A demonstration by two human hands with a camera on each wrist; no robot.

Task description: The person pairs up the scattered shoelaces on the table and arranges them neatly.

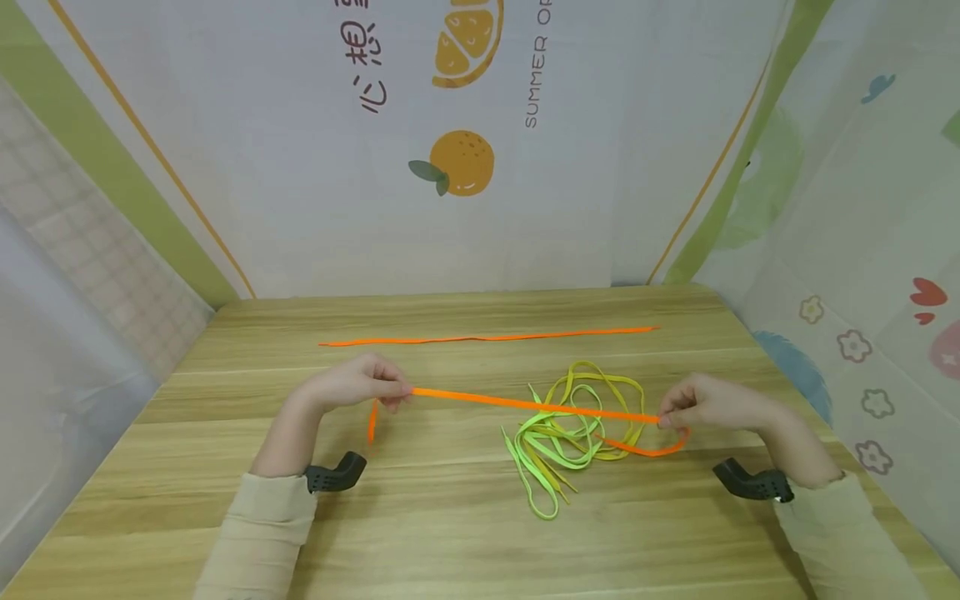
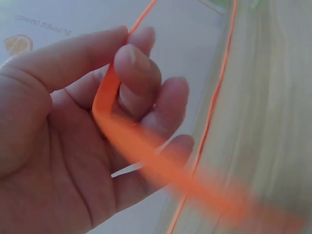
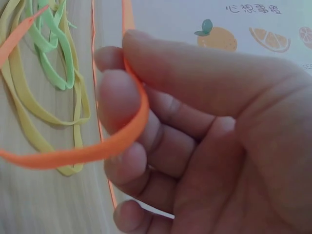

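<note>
Flat bright-orange fabric lace (image 1: 495, 401), ribbon-like, spans taut between the left hand (image 1: 366, 383) and right hand (image 1: 708, 403), each pinching it narrowly between thumb and fingers, with a free tail drooping past each grip. In the head view it crosses in front of a loose, looped tangle of neon-green and mustard-yellow flat laces (image 1: 558, 452); beyond, a thin, nearly straight orange lace (image 1: 472, 338) lies on the wood-grained tabletop (image 1: 450, 542).
</note>
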